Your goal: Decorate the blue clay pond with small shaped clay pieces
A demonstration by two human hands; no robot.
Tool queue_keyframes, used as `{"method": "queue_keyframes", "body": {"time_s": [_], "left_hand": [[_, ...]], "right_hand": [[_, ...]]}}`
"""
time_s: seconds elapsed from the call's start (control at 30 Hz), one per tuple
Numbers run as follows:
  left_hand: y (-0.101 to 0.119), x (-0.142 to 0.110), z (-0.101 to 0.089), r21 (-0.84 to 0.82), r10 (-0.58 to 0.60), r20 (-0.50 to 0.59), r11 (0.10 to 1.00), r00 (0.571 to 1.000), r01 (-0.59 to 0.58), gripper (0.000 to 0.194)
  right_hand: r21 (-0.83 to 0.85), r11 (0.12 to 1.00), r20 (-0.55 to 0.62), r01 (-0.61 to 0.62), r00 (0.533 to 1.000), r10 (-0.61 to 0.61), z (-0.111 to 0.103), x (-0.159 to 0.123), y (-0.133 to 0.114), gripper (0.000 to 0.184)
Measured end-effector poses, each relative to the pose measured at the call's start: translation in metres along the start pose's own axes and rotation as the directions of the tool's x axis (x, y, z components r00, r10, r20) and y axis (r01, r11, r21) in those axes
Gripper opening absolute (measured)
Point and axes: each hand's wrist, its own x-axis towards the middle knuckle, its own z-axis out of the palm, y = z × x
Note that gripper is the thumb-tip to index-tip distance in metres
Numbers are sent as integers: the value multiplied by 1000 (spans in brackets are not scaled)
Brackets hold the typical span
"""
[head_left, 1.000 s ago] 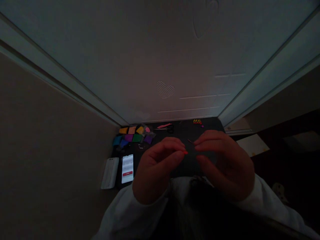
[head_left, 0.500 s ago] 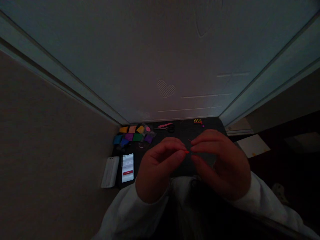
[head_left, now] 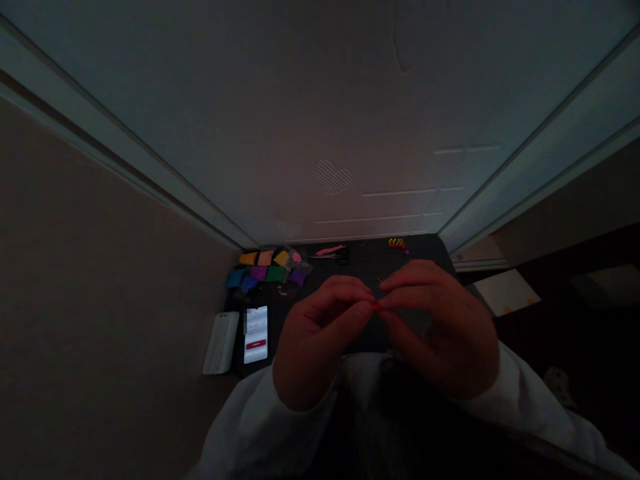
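Note:
My left hand (head_left: 320,340) pinches a small red piece of clay (head_left: 377,306) between thumb and fingertips, above the dark table. My right hand (head_left: 443,327) meets it from the other side, its thumb and fingers closed on the same piece. From the right fingers pokes the thin tip of a slender tool (head_left: 379,280); the rest of it is hidden by the hand. Most of the red piece is covered by fingertips, and the light is dim.
Packets of coloured clay (head_left: 275,274) lie at the table's back left. Scissors (head_left: 330,257) rest beside a pink strip (head_left: 330,251). A red piece with yellow dots (head_left: 396,243) is at the back right. A lit phone (head_left: 256,333) lies beside a white case (head_left: 221,343). A wall (head_left: 280,133) rises behind.
My right hand has moved left until its fingertips meet the red clay, closing the gap between the hands. My left hand has kept its pinch, shifting slightly right.

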Motion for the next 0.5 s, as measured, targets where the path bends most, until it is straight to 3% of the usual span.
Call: {"method": "queue_keyframes", "body": {"time_s": [0.5], "left_hand": [[0,0,0,30,13,-14,999,1000,-13,9]], "right_hand": [[-10,1000,0,-3,1000,3,0,-2,0,15]]}}
